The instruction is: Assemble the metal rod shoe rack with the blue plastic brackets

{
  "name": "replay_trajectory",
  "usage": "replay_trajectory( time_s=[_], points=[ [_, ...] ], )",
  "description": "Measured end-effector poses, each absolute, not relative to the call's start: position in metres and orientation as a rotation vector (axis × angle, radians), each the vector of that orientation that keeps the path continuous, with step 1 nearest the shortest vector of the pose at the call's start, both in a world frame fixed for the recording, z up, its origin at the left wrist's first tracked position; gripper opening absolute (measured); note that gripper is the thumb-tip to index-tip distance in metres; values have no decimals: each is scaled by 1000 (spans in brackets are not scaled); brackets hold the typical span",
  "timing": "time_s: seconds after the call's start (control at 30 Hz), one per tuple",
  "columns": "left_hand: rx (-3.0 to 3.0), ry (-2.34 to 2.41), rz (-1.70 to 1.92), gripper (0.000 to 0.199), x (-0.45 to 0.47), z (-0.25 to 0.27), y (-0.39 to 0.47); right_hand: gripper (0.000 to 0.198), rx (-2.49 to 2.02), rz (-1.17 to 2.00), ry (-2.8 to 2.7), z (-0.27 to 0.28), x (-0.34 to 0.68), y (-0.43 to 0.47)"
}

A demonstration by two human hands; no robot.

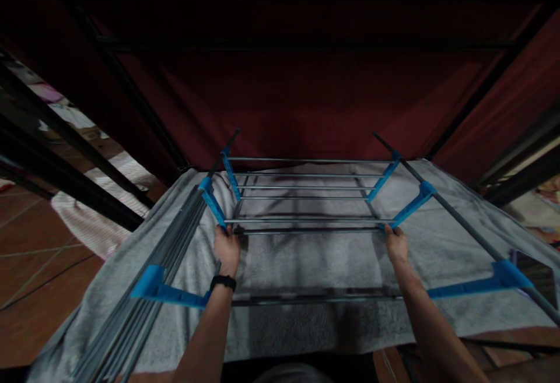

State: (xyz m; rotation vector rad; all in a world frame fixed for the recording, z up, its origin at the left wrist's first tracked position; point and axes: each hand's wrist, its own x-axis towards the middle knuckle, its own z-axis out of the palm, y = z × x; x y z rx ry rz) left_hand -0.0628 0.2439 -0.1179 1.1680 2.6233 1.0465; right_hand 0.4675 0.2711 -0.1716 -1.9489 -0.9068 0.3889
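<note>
A half-built shoe rack of grey metal tubes and blue plastic brackets lies over a grey blanket. My left hand (227, 249), with a black band on its wrist, is closed on the end of a blue bracket (212, 202) at the rack's left side. At the matching right bracket (413, 204), my right hand (396, 243) is closed too. Several cross tubes (306, 231) span between the two sides. A nearer left bracket (168, 290) and right bracket (481, 281) join another cross tube (315, 299). Both hands' fingertips are partly hidden behind the rack.
Loose grey tubes (131, 307) lie bundled at the left on the grey blanket (301, 266). A dark flat object (534, 278) rests at the right, partly behind a long side tube. Dark bars (109, 179) and red fabric (297, 97) enclose the space. Tiled floor (39, 243) shows at left.
</note>
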Motion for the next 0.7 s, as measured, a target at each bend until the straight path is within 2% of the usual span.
replay_trajectory(
  time_s=[0.2, 0.37, 0.5, 0.7],
  points=[
    [1088, 2635, 968, 13, -46, -130, 245, 39, -2071, 348, -910, -183, 483, 273],
    [1068, 2610, 1023, 15, -51, -134, 247, 48, -2051, 353, -980, -185, 483, 275],
    [1072, 2632, 991, 24, -58, -130, 251, 53, -2073, 360, -988, -183, 476, 280],
    [1123, 2770, 792, 38, -49, -129, 250, 50, -2204, 275, -1020, -182, 473, 281]
  ],
)
